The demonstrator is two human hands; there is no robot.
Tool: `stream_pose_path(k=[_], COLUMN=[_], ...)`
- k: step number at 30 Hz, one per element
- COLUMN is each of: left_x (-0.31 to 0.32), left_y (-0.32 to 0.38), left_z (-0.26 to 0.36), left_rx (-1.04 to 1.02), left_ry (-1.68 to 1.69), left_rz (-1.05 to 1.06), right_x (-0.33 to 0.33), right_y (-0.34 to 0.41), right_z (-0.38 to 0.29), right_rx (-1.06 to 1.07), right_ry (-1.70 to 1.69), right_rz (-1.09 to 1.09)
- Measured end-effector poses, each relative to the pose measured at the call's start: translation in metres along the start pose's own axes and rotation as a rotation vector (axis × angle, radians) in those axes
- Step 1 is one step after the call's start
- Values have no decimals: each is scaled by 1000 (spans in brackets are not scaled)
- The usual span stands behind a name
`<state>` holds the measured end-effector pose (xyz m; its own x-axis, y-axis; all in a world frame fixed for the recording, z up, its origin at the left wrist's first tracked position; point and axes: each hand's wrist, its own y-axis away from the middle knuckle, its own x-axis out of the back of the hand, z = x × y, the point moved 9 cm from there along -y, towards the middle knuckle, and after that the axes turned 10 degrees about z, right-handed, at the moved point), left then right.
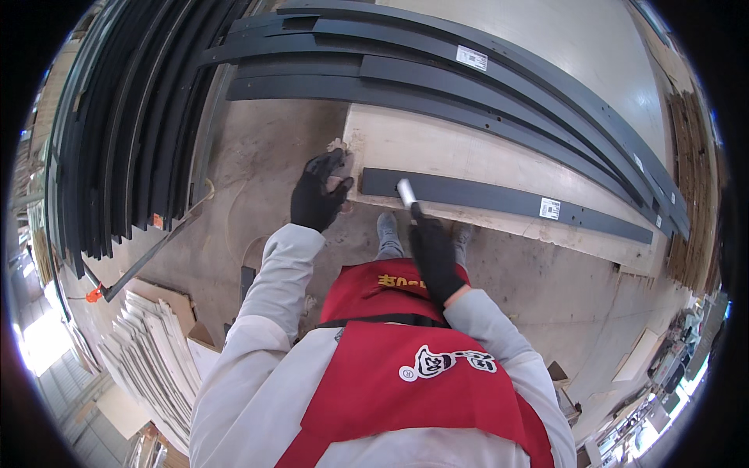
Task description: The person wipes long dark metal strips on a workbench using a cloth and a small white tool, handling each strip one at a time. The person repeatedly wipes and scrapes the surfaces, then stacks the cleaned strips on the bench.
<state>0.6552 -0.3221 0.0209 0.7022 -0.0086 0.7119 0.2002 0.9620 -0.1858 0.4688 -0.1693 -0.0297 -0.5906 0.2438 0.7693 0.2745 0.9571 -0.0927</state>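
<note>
A dark grey board (456,192) with a white label (549,208) and small holes lies along the near edge of a pale panel surface (409,131). My right hand (433,254), in a black glove, is closed on a slim dark-handled tool with a white, blurred head (405,192); that head is over the board's left part. My left hand (320,190), also black-gloved, holds a crumpled pale rag (339,167) beside the panel's left corner. Part of the rag is hidden by the fingers.
Several long dark grey boards (409,88) lie overlapped across the far side of the panel. At the left stand many dark boards (140,117) in a rack. Lower left, thin pale sheets (152,351) lean in a row. Brown stacked sheets (690,193) are at the right.
</note>
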Motion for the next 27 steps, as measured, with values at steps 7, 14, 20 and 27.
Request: stream_pose_path(k=[7, 14, 20, 27], left_x=[28, -30, -81, -159], left_y=[5, -4, -4, 2], left_z=[6, 90, 127, 162], left_rx=[342, 314, 296, 287], left_ry=[387, 566, 755, 909], left_rz=[129, 96, 42, -124], right_x=[123, 90, 172, 161], right_y=[35, 13, 28, 24], right_z=[116, 93, 170, 164], right_rx=[-577, -256, -471, -327], right_ry=[-35, -34, 108, 58], right_rz=[367, 221, 497, 372])
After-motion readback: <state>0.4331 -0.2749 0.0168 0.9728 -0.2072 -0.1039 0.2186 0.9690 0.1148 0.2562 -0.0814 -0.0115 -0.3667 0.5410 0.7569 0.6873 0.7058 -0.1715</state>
